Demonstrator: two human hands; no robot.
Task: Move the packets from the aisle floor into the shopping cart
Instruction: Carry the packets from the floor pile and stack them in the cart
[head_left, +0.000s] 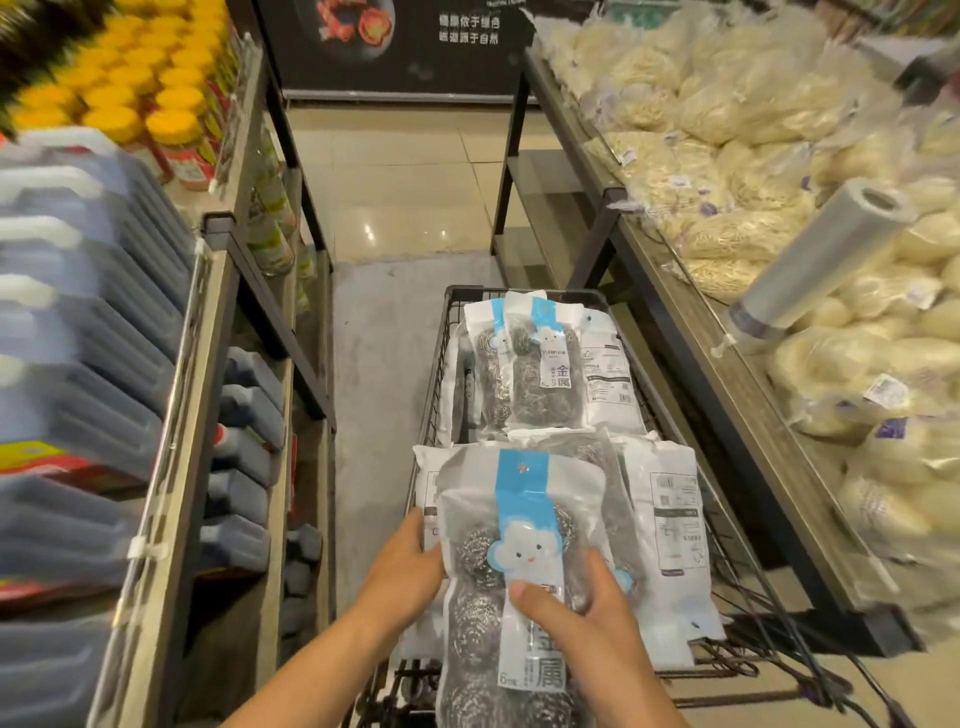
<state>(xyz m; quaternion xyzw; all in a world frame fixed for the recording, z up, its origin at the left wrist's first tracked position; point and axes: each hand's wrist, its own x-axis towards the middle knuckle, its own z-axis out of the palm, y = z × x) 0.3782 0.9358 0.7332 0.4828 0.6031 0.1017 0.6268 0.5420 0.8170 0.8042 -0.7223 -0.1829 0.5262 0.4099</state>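
I hold one packet of steel scourers (498, 618), clear plastic with a blue strip and a white cloud face, over the near end of the black wire shopping cart (441, 332). My left hand (402, 569) grips its left edge. My right hand (587, 618) holds its front from the right, thumb on the label. Several more packets (524, 374) lie in the cart, some face down showing white backs (670, 519). No packet shows on the visible floor.
Shelves of dark bottles (244, 452) and yellow-lidded jars (171, 124) line the left. Bagged noodles (753, 156) and a plastic bag roll (821, 260) fill the counter on the right. Grey floor (379, 389) runs between the left shelf and the cart.
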